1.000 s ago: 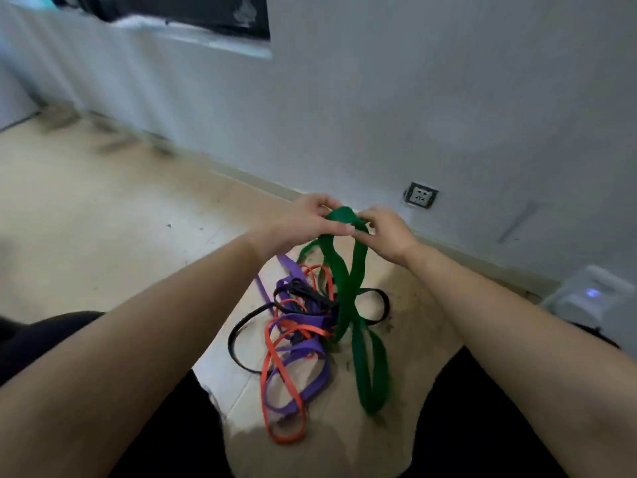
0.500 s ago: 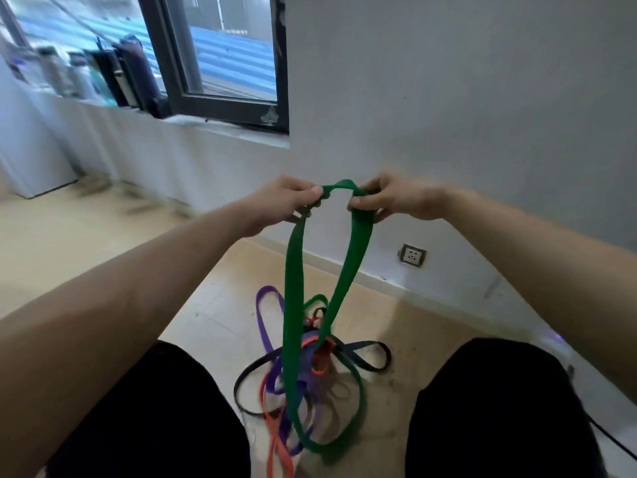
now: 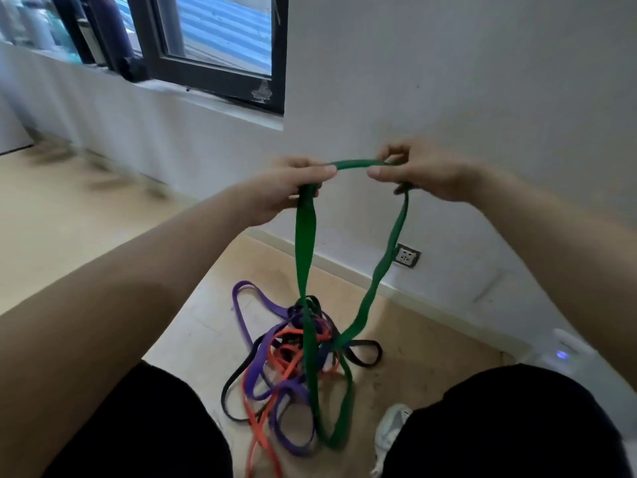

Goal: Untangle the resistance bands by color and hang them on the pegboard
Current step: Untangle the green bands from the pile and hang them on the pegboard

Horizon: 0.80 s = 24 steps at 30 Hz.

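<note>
A green resistance band (image 3: 304, 243) hangs in a long loop from both my hands. My left hand (image 3: 289, 188) grips its left strand and my right hand (image 3: 424, 174) pinches its right strand, with a short stretch of band between them. The loop's lower part runs down through a tangled pile on the floor: a purple band (image 3: 256, 301), an orange band (image 3: 256, 429) and a black band (image 3: 365, 353). The green loop's bottom lies on the floor near my knees. No pegboard is in view.
A white wall with a power socket (image 3: 407, 256) stands straight ahead. A dark-framed window (image 3: 220, 53) with bottles on its sill is at upper left. My knees in black fill the bottom corners. A white shoe (image 3: 391, 429) and a white device with a blue light (image 3: 562, 353) are at right.
Both hands have lifted the green band up from the pile and moved apart, stretching its top between them. The view has tilted upward, bringing the window into sight.
</note>
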Each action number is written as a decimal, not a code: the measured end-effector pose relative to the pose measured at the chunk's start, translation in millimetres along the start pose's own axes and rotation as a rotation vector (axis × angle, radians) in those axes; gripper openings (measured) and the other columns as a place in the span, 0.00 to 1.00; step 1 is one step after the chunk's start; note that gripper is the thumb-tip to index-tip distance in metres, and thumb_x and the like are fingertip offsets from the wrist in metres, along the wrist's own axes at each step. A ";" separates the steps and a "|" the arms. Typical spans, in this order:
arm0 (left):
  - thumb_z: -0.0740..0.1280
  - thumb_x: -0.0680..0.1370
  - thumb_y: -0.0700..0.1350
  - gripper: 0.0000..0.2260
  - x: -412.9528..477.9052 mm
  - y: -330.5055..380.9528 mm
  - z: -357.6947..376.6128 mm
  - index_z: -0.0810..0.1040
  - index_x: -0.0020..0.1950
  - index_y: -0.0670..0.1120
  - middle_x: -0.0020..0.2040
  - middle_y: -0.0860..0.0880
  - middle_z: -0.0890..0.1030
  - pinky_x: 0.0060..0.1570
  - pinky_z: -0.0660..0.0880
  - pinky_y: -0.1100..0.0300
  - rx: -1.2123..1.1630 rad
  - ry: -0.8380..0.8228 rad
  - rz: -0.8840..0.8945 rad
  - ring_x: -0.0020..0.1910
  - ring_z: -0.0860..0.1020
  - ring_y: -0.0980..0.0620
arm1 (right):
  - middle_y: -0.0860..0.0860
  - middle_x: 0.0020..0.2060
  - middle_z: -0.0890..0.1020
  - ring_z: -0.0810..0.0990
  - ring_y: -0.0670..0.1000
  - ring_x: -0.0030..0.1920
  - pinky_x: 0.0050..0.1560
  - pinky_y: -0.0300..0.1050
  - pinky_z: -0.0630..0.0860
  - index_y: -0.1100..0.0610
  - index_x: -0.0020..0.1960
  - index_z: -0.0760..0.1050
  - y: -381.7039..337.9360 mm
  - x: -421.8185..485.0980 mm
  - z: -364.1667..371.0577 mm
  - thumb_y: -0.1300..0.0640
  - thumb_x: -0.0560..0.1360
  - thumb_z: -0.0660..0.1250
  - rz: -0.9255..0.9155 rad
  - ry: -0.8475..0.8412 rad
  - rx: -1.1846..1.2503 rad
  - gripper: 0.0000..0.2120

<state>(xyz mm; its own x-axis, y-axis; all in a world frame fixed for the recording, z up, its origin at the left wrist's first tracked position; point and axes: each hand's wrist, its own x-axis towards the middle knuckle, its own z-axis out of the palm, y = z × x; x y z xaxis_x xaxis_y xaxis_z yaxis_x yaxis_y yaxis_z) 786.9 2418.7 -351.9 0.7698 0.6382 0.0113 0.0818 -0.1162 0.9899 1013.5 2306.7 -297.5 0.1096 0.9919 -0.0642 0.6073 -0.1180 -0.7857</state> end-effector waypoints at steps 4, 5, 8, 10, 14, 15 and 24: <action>0.76 0.75 0.45 0.13 -1.4 -40.7 -17.6 0.82 0.56 0.42 0.44 0.47 0.83 0.58 0.78 0.51 0.177 0.069 -0.028 0.47 0.82 0.50 | 0.50 0.40 0.80 0.77 0.52 0.46 0.52 0.52 0.74 0.56 0.51 0.79 54.1 25.2 55.8 0.47 0.73 0.74 0.018 0.031 0.136 0.14; 0.75 0.76 0.46 0.11 0.0 -48.7 -21.9 0.83 0.56 0.44 0.45 0.46 0.84 0.57 0.78 0.52 0.210 0.093 -0.025 0.47 0.82 0.50 | 0.52 0.42 0.81 0.78 0.52 0.47 0.54 0.52 0.75 0.57 0.53 0.80 66.7 30.7 69.8 0.47 0.75 0.73 0.027 0.041 0.145 0.15; 0.73 0.78 0.49 0.08 2.9 -69.1 -30.0 0.85 0.56 0.49 0.51 0.42 0.83 0.55 0.79 0.55 0.353 0.110 -0.038 0.49 0.81 0.49 | 0.54 0.44 0.82 0.79 0.51 0.46 0.55 0.52 0.77 0.57 0.55 0.82 91.7 43.2 102.0 0.46 0.77 0.71 0.027 0.036 0.111 0.15; 0.71 0.79 0.50 0.10 6.4 -79.8 -33.0 0.85 0.58 0.48 0.54 0.40 0.82 0.58 0.79 0.52 0.379 0.090 -0.098 0.53 0.81 0.45 | 0.55 0.48 0.85 0.81 0.53 0.50 0.60 0.55 0.78 0.56 0.54 0.84 94.6 49.6 111.8 0.43 0.77 0.69 0.054 0.022 0.091 0.17; 0.66 0.81 0.54 0.14 13.3 -88.0 -39.2 0.84 0.62 0.48 0.56 0.43 0.83 0.61 0.79 0.50 0.298 0.021 -0.248 0.59 0.82 0.44 | 0.55 0.55 0.85 0.82 0.54 0.57 0.61 0.48 0.78 0.60 0.58 0.83 92.4 58.0 116.2 0.44 0.80 0.64 0.111 -0.041 0.170 0.20; 0.66 0.82 0.54 0.14 14.8 -89.2 -40.4 0.84 0.62 0.48 0.56 0.44 0.84 0.63 0.78 0.50 0.279 -0.010 -0.273 0.59 0.83 0.45 | 0.57 0.55 0.85 0.83 0.54 0.57 0.60 0.46 0.78 0.61 0.58 0.82 94.2 56.7 116.8 0.45 0.81 0.63 0.113 -0.053 0.184 0.20; 0.62 0.84 0.49 0.15 11.3 -77.6 -14.1 0.80 0.62 0.40 0.53 0.44 0.87 0.65 0.76 0.53 0.234 -0.214 -0.330 0.57 0.85 0.48 | 0.56 0.43 0.84 0.80 0.51 0.42 0.51 0.47 0.77 0.60 0.50 0.83 105.9 26.9 108.2 0.46 0.81 0.63 0.167 -0.094 0.324 0.18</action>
<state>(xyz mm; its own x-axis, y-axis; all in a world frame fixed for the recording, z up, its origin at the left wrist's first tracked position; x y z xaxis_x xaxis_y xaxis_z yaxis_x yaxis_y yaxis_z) 780.3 2445.7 -426.6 0.7898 0.5015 -0.3531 0.4666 -0.1176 0.8766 995.6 2326.0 -449.0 0.1045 0.9621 -0.2518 0.3049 -0.2720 -0.9127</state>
